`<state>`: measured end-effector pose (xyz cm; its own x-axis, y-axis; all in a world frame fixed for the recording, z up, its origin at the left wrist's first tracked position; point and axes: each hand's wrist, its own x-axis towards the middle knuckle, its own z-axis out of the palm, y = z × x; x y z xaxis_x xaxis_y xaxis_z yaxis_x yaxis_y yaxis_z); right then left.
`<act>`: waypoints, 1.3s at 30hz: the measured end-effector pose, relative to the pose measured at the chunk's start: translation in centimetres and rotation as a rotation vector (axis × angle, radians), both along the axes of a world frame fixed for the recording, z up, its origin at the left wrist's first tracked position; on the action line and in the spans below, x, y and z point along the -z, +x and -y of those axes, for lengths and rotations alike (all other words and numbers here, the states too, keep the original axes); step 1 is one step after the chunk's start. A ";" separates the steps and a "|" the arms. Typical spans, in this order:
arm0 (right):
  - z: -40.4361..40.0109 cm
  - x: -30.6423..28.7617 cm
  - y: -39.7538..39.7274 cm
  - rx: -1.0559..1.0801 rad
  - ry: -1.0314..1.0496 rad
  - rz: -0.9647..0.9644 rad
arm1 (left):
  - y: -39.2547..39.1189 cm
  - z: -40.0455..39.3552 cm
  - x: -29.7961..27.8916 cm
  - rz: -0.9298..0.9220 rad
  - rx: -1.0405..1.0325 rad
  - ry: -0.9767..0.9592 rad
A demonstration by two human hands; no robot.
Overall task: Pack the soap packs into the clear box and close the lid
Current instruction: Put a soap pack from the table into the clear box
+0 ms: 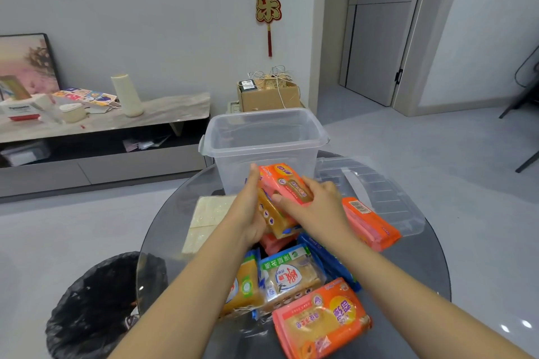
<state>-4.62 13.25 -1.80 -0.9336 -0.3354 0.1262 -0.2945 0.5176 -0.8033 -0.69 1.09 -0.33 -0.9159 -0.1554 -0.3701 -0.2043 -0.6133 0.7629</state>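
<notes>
Holding soap packs [284, 186] at frame centre.
My left hand [248, 213] and right hand [316, 207] clasp them before the empty clear box [264, 137].

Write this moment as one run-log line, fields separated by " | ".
both hands hold soap packs | clear box empty, open | lid on table, right of box
</notes>
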 end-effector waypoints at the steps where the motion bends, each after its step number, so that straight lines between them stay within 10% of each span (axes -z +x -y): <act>1: -0.1 -0.1 0.1 -0.026 -0.017 0.032 | 0.0 -0.1 0.0 -0.007 -0.008 -0.027; 10: -2.0 -2.4 -1.7 -0.284 -0.319 0.507 | 0.2 0.6 -1.0 0.017 -0.010 -0.159; 24: 2.5 -11.8 -9.5 -0.258 -0.446 0.352 | -8.4 4.6 -11.0 -0.121 -0.020 -0.399; 39: 9.6 -6.3 -20.9 -0.138 0.165 0.641 | -21.0 9.6 -3.5 0.389 0.400 -0.785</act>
